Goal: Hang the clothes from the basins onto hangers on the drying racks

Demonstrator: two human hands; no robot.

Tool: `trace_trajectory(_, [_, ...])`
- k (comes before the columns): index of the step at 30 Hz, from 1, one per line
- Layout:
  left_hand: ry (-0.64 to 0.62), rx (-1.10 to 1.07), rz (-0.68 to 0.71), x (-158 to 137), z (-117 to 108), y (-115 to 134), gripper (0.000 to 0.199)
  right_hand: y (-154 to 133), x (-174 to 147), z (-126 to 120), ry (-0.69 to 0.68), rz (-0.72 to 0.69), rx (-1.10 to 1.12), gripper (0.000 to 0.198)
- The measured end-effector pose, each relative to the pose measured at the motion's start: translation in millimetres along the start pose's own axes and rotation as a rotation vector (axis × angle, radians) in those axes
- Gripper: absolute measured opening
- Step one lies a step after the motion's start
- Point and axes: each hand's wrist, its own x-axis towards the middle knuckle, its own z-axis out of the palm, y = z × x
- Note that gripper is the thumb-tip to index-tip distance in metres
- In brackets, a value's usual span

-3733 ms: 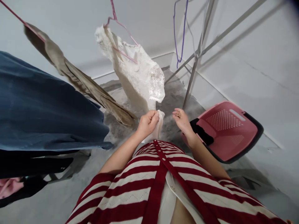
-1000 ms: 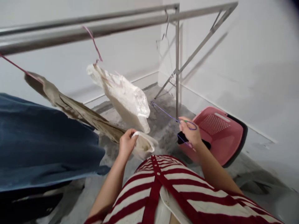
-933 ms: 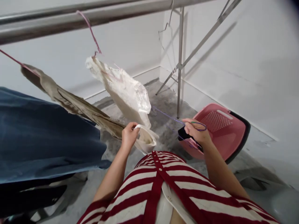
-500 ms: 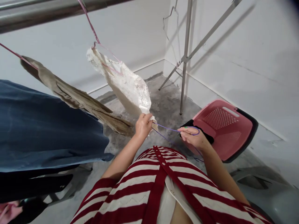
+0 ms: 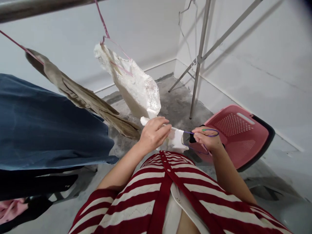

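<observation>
A small white garment (image 5: 175,138) is stretched in front of my striped cardigan. My left hand (image 5: 155,134) is closed over it, fingers bent across the cloth. At the right, a thin purple wire hanger (image 5: 187,132) runs into the garment's open edge. My right hand (image 5: 207,138) pinches this hanger near its hook, which loops back above the knuckles. The far part of the hanger is hidden inside the cloth. Just beyond my left hand hangs a white lace garment (image 5: 140,89) on a pink hanger (image 5: 104,24).
Brown trousers (image 5: 80,92) and a blue garment (image 5: 48,123) hang to the left. A pink basket (image 5: 234,130) with a black rim is beside my right hand. Behind it, a metal rack's legs (image 5: 199,65) reach the floor, and a wire hanger (image 5: 196,29) hangs there.
The white garment now covers much more of the purple hanger, up toward my right hand. My left hand has shifted slightly right and spread over the cloth; my right hand moved slightly right.
</observation>
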Motion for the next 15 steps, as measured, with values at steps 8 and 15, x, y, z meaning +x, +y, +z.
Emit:
trace_trajectory(8, [-0.48, -0.047, 0.019, 17, -7, -10, 0.036, 3, 20, -6, -0.421, -0.016, 0.181, 0.046])
trace_trajectory(15, [-0.359, -0.181, -0.117, 13, -55, -24, 0.025, 88, 43, -24, -0.055, 0.32, 0.404, 0.04])
